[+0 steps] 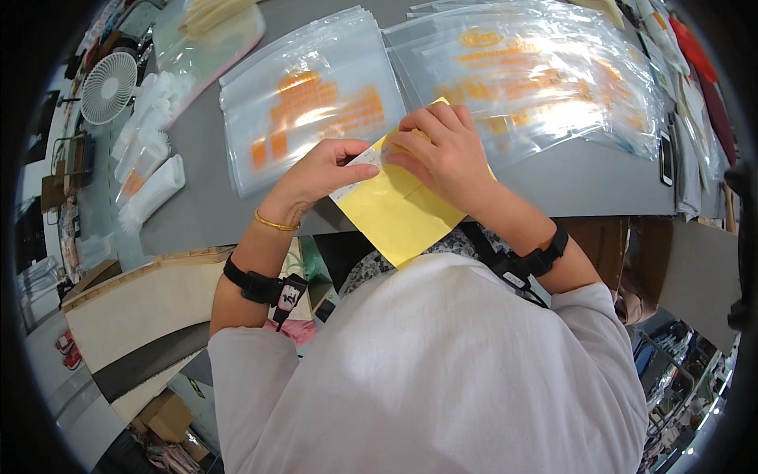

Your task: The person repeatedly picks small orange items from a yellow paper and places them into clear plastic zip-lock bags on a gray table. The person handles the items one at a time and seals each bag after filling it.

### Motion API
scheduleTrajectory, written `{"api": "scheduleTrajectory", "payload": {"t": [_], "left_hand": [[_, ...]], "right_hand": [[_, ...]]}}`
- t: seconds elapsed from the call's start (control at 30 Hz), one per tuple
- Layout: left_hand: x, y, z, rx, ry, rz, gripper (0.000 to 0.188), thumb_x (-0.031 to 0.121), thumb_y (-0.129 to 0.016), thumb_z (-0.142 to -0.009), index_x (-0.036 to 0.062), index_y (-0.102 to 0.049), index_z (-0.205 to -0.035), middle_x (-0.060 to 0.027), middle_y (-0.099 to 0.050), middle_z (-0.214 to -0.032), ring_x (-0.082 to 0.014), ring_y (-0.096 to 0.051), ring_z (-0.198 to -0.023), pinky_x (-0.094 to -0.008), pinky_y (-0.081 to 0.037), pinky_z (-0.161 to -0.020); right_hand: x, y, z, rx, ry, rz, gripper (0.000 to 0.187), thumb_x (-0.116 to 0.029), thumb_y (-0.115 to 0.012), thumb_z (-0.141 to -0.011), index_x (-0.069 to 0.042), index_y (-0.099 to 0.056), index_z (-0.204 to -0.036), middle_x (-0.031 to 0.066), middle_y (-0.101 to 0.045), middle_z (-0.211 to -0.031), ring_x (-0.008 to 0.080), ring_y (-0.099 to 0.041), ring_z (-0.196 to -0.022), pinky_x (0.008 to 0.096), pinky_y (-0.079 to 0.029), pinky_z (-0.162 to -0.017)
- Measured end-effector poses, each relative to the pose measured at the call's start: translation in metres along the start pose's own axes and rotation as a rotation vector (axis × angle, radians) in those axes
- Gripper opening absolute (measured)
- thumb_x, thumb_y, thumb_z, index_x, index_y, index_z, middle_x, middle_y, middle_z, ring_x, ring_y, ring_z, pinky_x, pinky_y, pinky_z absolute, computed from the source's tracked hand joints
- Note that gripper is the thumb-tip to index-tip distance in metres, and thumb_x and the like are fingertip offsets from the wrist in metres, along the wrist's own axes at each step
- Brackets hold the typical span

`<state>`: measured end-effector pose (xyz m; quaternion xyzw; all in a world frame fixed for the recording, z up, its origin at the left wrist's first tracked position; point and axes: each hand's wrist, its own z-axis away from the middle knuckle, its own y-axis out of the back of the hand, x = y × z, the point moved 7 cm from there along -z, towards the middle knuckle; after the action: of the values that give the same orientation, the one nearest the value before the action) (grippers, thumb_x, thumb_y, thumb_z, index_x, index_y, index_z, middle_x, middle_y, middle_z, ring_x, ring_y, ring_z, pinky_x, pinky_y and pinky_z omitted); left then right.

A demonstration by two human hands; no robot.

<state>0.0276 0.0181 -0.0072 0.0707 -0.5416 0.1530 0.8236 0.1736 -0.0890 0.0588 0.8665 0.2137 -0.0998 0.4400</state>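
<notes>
Left hand clamps the flat yellow paper sheet at ten o'clock, right hand pinching it near one; across the six-o'clock edge of the grey counter, uneven tugging could crease it!

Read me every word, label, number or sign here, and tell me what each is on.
I don't copy printed wording, only where it stands:
Left orange-printed clear bags: too blurred to read.
Right orange-printed clear bags: mostly lost to glare.
White strip on the yellow sheet: too small.
Left-forearm tag: one character, legible.
Right-forearm tag: too small.
</notes>
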Motion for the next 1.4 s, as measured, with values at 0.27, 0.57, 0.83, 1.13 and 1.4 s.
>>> {"api": "scheduleTrajectory", "payload": {"t": [0.27, 0.57, 0.83, 1.13, 1.4], "left_hand": [[-0.005, -0.006, 0.003, -0.132, -0.08, 0.036, 0.04, 0.015, -0.072, -0.103, -0.0025, -0.068, -0.138, -0.0004, -0.071, -0.123, -0.0065, -0.062, -0.108, -0.0269, -0.051, -0.097], [-0.01, 0.0, 0.002, -0.175, -0.039, -0.086, 0.038, 0.019, -0.069, -0.106, -0.0033, -0.068, -0.137, 0.0011, -0.068, -0.118, -0.0047, -0.058, -0.105, -0.0236, -0.05, -0.093], [0.025, -0.005, 0.008, 0.016, -0.335, -0.703, 0.014, 0.013, -0.066, -0.101, 0.0003, -0.069, -0.099, -0.0011, -0.06, -0.094, -0.0174, -0.058, -0.089, -0.0355, -0.049, -0.077], [0.059, -0.034, 0.01, 0.23, -0.695, -1.233, 0.009, 0.009, -0.071, -0.087, 0.001, -0.067, -0.087, -0.0164, -0.061, -0.12, -0.0375, -0.057, -0.117, -0.0472, -0.049, -0.096], [0.04, -0.026, 0.003, 0.184, -0.587, -1.221, 0.01, 0.01, -0.072, -0.089, 0.0007, -0.067, -0.088, -0.0216, -0.057, -0.143, -0.0409, -0.054, -0.13, -0.0501, -0.046, -0.109]], "right_hand": [[0.002, -0.015, 0.013, -0.104, -0.197, -0.209, 0.023, -0.016, -0.086, -0.085, -0.01, -0.077, -0.106, 0.0007, -0.069, -0.106, 0.0235, -0.064, -0.097, 0.0362, -0.046, -0.087], [0.013, -0.036, 0.029, -0.227, -0.718, -0.7, 0.013, -0.004, -0.081, -0.09, -0.001, -0.072, -0.099, 0.0062, -0.069, -0.102, 0.0255, -0.07, -0.097, 0.038, -0.057, -0.083], [0.001, 0.013, -0.002, -0.04, -0.209, -0.213, 0.01, -0.008, -0.079, -0.093, -0.003, -0.072, -0.098, 0.0047, -0.071, -0.103, 0.0191, -0.068, -0.093, 0.0323, -0.051, -0.083], [0.122, -0.056, -0.029, -0.328, -0.773, -0.569, 0.024, -0.023, -0.072, -0.103, 0.001, -0.074, -0.107, 0.0011, -0.074, -0.113, 0.0084, -0.062, -0.092, 0.0253, -0.049, -0.079], [0.118, -0.094, -0.026, -0.263, -0.542, -0.502, 0.02, -0.023, -0.077, -0.092, -0.004, -0.08, -0.095, 0.0055, -0.077, -0.112, 0.0257, -0.07, -0.096, 0.0365, -0.056, -0.086]]}}
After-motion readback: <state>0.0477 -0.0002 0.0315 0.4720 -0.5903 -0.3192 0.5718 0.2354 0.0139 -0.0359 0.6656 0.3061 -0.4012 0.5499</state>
